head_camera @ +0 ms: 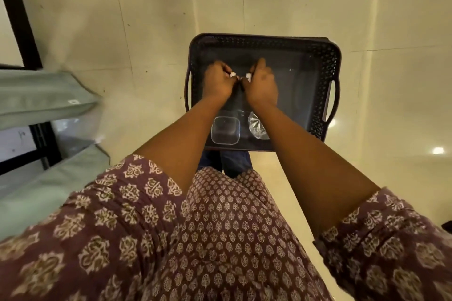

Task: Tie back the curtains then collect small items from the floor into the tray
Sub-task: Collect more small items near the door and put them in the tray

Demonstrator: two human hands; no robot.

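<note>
A dark plastic tray (327,56) with perforated walls and side handles lies on the glossy floor ahead of me. Both my hands are down inside it, side by side. My left hand (217,80) pinches a small white item (233,74) in curled fingers. My right hand (261,82) pinches another small white item (249,76). What the white items are is too small to tell. Near the tray's front wall sit a clear square container (225,129) and a clear faceted glass piece (256,127), partly hidden by my right forearm.
Pale green curtain fabric (44,95) hangs at the left beside a dark window frame (22,19). The cream tiled floor (146,19) reflects ceiling lights. My patterned maroon dress fills the lower view, and blue trousers (227,161) show just behind the tray.
</note>
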